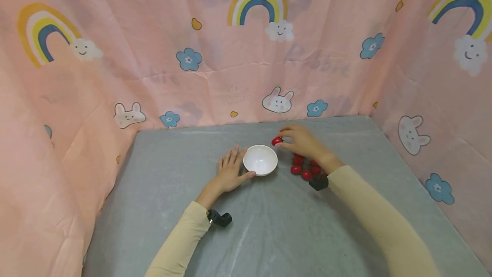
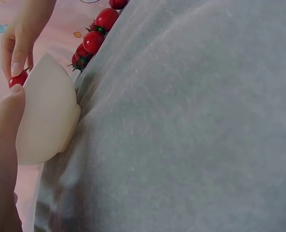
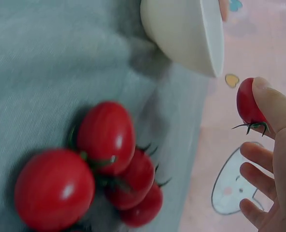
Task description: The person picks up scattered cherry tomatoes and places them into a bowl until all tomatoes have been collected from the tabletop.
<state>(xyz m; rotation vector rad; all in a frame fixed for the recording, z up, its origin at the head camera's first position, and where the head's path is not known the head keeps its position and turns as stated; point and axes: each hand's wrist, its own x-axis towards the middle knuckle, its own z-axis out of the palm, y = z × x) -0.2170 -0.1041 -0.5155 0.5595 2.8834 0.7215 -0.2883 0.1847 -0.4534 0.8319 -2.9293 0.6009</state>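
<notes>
A white bowl (image 1: 260, 160) stands upright on the table, and no tomato shows inside it. My left hand (image 1: 230, 173) touches the bowl's left side, its fingers spread and its thumb on the near rim. Between thumb and finger, my right hand (image 1: 301, 141) pinches a red cherry tomato (image 3: 249, 101) with a green stem cap. That tomato is held above the table, just right of the bowl's far rim. Below the right wrist lies a group of several loose cherry tomatoes (image 1: 306, 175), partly hidden by the hand and wrist camera.
A grey cloth covers the table (image 1: 269, 234). Pink printed curtains (image 1: 215, 84) enclose the back and both sides. Black cameras sit on the left wrist (image 1: 220, 218) and the right wrist (image 1: 319, 182).
</notes>
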